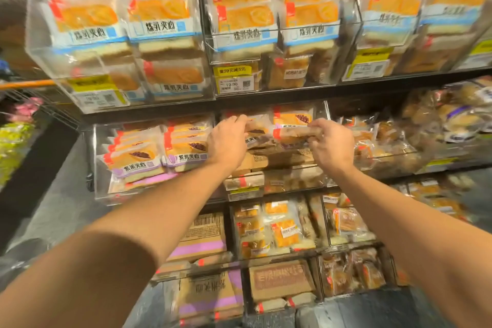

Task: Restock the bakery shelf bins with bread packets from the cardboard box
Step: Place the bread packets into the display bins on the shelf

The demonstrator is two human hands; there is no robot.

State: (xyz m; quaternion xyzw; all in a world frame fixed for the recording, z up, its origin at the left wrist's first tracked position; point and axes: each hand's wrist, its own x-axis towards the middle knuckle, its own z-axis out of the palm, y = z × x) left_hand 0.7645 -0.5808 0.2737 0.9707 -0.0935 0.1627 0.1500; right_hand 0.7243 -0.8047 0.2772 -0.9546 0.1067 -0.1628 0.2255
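Item: bread packets, purple-label. My left hand [226,138] grips one packet [257,132], my right hand [331,141] another [291,133], fingers clenched, held over the middle bin [292,181] for front-facing stacking.

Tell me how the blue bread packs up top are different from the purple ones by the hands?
The blue-striped packets sit in the top bins; the purple-striped packets sit one shelf lower. Blue ones show plain orange bread; purple ones show a dark filling. Both are clear bags with a red tab, stacked in clear bins.

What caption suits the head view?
Both hands, left hand and right hand, place bread packets into a middle-shelf bin.
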